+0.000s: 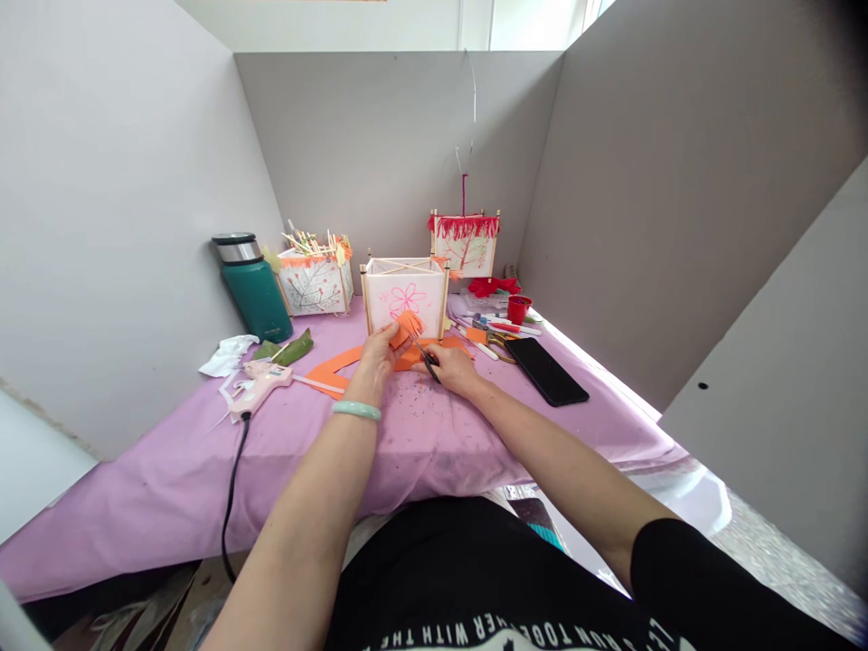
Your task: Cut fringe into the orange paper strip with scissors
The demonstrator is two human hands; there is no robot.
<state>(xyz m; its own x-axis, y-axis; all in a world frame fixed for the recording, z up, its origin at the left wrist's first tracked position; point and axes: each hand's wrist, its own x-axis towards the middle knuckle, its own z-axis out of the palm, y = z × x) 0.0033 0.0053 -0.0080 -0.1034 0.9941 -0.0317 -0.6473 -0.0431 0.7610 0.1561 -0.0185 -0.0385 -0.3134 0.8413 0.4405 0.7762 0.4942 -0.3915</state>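
My left hand [382,351] pinches an orange paper strip [408,326] whose edge is cut into a fringe. Closed around the dark handles of a pair of scissors [432,366] is my right hand [453,367], and the blades point up at the fringe. Whether the blades are apart is too small to tell. Directly behind both hands stands a white paper lantern [381,287] on a stick frame, with a pink flower drawn on its front. More orange paper [334,365] lies on the purple cloth beneath and left of my hands.
On the left are a green bottle [256,303], a pink glue gun [261,387] with a black cord, and a white tissue [229,355]. A phone [546,372], pliers, markers and a red cup [519,309] lie right. Two decorated lanterns [316,287] [465,249] are behind; grey panels enclose the table.
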